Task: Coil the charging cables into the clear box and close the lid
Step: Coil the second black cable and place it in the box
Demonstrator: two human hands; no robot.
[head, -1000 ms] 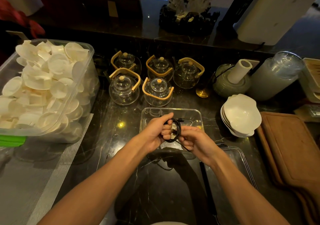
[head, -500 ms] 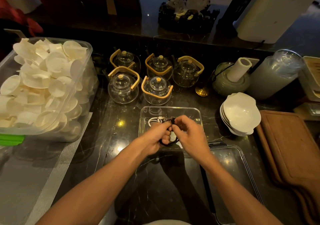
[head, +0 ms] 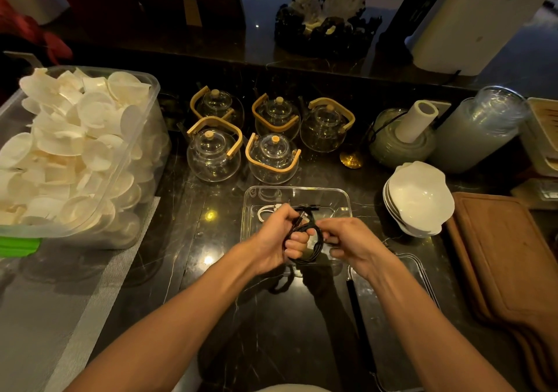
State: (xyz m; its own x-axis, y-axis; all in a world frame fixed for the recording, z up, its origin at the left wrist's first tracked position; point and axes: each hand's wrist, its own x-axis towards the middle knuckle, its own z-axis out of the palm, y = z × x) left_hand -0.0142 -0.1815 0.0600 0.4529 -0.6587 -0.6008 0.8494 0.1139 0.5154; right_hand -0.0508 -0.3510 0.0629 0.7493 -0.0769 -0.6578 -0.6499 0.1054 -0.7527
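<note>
Your left hand clamps the black cable coil above the clear box so its loops hold, while your right hand pinches its side to tidy them

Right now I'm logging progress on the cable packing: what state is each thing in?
black cable: coiled in loops, held over the box
left hand: closed around the coil
right hand: pinching the coil's right side
clear box: open, lid off
white cable: coiled, lying inside the box
lid: flat on the counter, right of the box
</note>
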